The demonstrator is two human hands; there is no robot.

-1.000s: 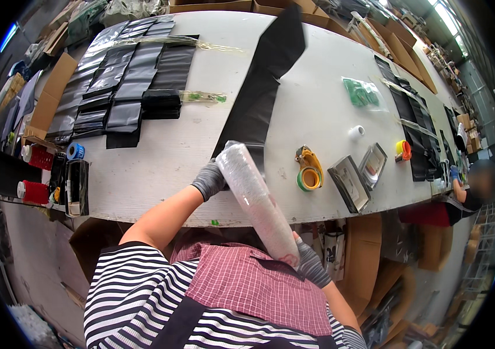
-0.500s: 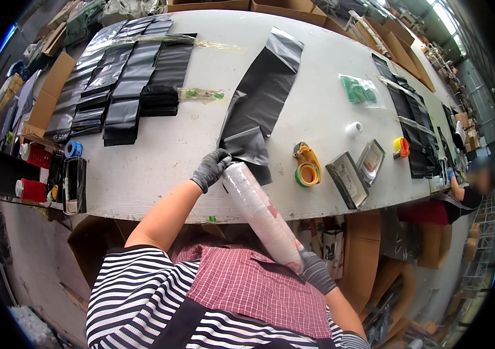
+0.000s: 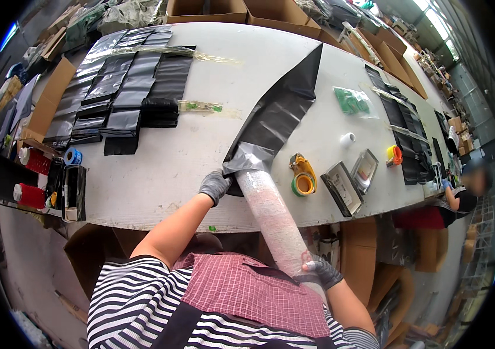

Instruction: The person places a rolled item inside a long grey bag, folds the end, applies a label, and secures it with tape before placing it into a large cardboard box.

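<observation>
A long pale roll in clear wrap (image 3: pixel 273 218) slants from my body up over the table's near edge. Its far end is tucked into the mouth of a black plastic bag (image 3: pixel 279 113), which stretches flat toward the back of the table. My left hand (image 3: pixel 215 187), in a grey glove, pinches the bag's near left edge beside the roll. At the roll's lower end, my right hand (image 3: pixel 323 273), also gloved in grey, grips its side with the thumb on top. The roll's tip is hidden under the bag's silvery flap.
Stacks of black bags (image 3: pixel 125 87) are taped down at the left. To the right are a yellow tape dispenser (image 3: pixel 302 174), open shallow frames (image 3: pixel 343 189), a green packet (image 3: pixel 352 102) and more bags (image 3: pixel 407 125). A co-worker (image 3: pixel 457 198) stands at far right.
The roll's far end has gone from beside the bag's edge to inside its mouth. The bag's far end has swung right. My right hand has shifted slightly right.
</observation>
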